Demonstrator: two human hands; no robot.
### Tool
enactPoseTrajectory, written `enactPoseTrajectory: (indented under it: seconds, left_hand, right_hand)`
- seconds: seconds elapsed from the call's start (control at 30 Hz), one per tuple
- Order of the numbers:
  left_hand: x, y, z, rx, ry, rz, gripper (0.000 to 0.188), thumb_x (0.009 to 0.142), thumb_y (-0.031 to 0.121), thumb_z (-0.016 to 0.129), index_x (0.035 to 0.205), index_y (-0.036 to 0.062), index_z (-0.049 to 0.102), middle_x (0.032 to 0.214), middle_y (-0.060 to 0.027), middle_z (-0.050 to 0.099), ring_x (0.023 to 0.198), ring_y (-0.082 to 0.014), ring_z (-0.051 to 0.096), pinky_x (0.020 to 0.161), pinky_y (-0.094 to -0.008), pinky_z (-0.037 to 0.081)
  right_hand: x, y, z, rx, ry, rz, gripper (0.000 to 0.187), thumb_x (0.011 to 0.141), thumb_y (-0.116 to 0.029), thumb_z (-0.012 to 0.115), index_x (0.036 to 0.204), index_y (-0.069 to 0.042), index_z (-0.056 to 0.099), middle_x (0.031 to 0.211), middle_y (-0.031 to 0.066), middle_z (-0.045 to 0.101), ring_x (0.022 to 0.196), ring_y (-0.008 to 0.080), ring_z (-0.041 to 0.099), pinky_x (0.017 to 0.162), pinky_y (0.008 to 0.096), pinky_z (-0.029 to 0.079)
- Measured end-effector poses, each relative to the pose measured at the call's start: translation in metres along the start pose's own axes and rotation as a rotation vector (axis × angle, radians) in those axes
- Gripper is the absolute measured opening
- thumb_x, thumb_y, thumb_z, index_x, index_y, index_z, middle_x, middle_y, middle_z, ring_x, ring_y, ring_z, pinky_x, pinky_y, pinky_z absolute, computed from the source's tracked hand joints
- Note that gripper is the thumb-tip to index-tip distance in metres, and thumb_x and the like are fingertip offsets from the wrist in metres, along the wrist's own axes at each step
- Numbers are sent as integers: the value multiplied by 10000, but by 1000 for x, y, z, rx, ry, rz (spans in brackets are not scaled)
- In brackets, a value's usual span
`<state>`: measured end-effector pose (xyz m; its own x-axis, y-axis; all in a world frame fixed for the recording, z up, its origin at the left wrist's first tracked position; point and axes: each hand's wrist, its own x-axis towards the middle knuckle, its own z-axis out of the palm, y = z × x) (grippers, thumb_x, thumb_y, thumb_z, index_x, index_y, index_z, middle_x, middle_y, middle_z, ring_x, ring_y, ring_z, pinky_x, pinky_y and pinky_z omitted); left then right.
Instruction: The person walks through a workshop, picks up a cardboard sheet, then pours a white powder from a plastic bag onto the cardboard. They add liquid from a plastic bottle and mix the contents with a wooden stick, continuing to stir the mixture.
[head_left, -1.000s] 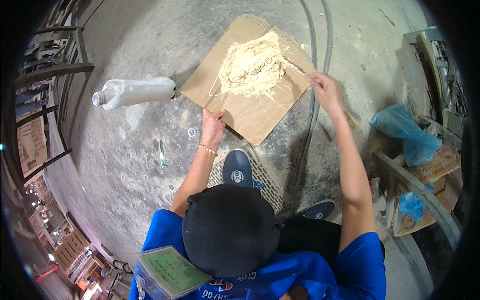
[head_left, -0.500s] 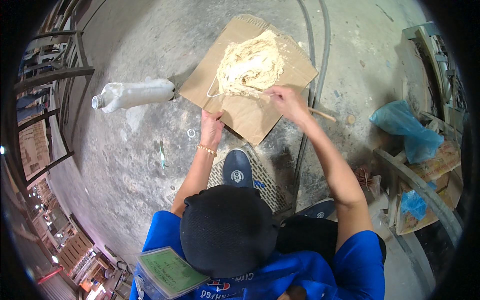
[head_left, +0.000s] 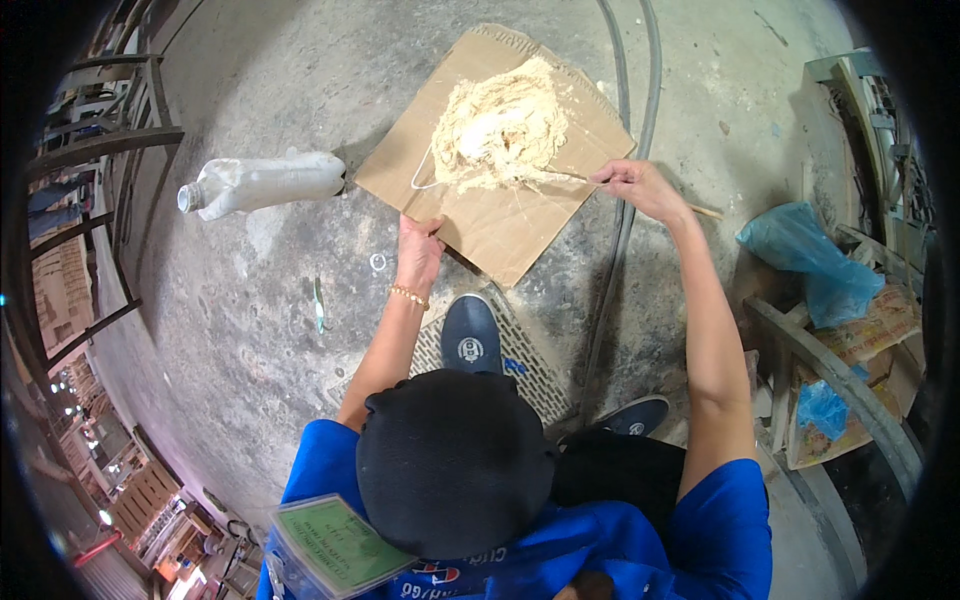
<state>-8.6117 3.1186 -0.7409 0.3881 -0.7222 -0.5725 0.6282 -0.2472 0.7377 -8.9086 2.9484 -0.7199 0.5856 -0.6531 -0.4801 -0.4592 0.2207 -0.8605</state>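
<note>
A piece of brown cardboard (head_left: 510, 235) lies tilted cornerwise in front of me, bearing a heap of pale yellow, pasty sawdust-like material (head_left: 500, 125). At the cardboard's near left edge, my left hand (head_left: 420, 250) grips it with the thumb on top; its other fingers are partly hidden. My right hand (head_left: 645, 188) is closed round a thin wooden stick (head_left: 708, 212), just beyond the right edge of the cardboard. The stick's paste-coated end reaches back to the heap's near side. A thin white loop (head_left: 420, 172) pokes out at the heap's left.
A whitish plastic bottle (head_left: 265, 185) lies on the concrete floor to the left. Dark hoses (head_left: 650, 90) run past the cardboard's right side. A perforated grate (head_left: 540, 375) lies by my shoe. Right are a blue plastic bag (head_left: 815, 260) and frames; a rack (head_left: 110, 145) stands left.
My right hand has moved right with the stick, from the heap's near edge to beyond the cardboard. My left hand keeps its hold on the cardboard.
</note>
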Motion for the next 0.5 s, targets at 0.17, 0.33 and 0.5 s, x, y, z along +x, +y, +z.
enactPoseTrajectory:
  seconds: [0.17, 0.33, 0.5]
  left_hand:
    - [0, -2, 1, -9, 13, -7, 532, 816, -98, 467, 1288, 119, 356, 1250, -88, 496, 1095, -224, 537, 850, -390, 511]
    - [-3, 1, -2, 15, 13, 3, 529, 816, -99, 461, 1286, 115, 345, 1248, -90, 493, 1092, -225, 539, 857, -382, 510]
    - [-4, 2, 5, 9, 14, -21, 531, 817, -100, 456, 1288, 114, 338, 1249, -92, 490, 1094, -227, 538, 862, -391, 508]
  right_hand:
    - [0, 6, -18, -92, 202, -70, 190, 796, -36, 608, 974, -42, 673, 680, -75, 515, 645, 35, 442, 608, 193, 386]
    - [4, -1, -18, -16, 336, -188, 208, 809, -43, 585, 997, -68, 671, 666, -66, 528, 615, 51, 443, 588, 218, 393]
    - [-2, 9, -3, -164, 527, -74, 203, 844, -66, 571, 1017, -110, 668, 694, -46, 550, 648, 47, 458, 606, 219, 400]
